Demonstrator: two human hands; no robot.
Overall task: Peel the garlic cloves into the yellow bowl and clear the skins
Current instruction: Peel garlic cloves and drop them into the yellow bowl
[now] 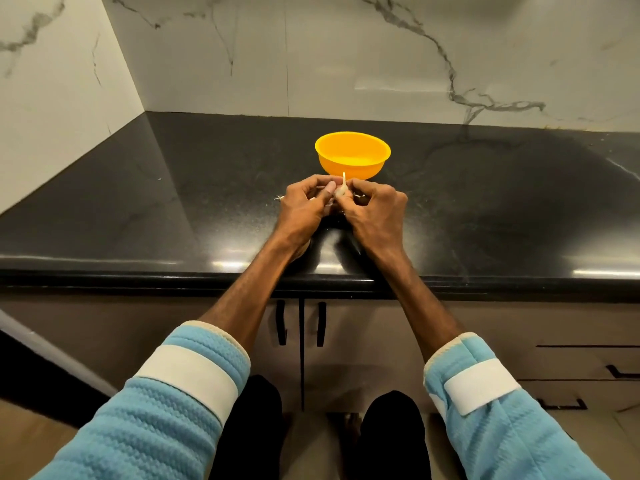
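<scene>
A garlic clove (pixel 341 192) is held between both hands above a polished black countertop (pixel 173 202). The yellow bowl (pixel 346 169) stands just at 12 o'clock of the clove; what lies in the bowl cannot be told. The left hand (pixel 304 206) is curled round the clove from 9 o'clock, with the thumb laid along its top. The right hand (pixel 375 209) is pinched narrowly on the clove from 3 o'clock. A thin pale stalk is seen standing up from the clove towards 12 o'clock.

Small scraps of skin (pixel 278 198) are scattered on the counter at 9 o'clock of the left hand, and more just beside the right.

Quilted blue sleeves (pixel 180 410) are each crossed by a plain white band (pixel 188 374). White, grey-veined marble wall (pixel 346 57) is met by the counter at 12 o'clock and 9 o'clock. Below the counter edge, at 6 o'clock, brown cabinet doors (pixel 363 341) with two upright black handles (pixel 281 322) are seen, and drawers (pixel 588 362) at 4 o'clock.
</scene>
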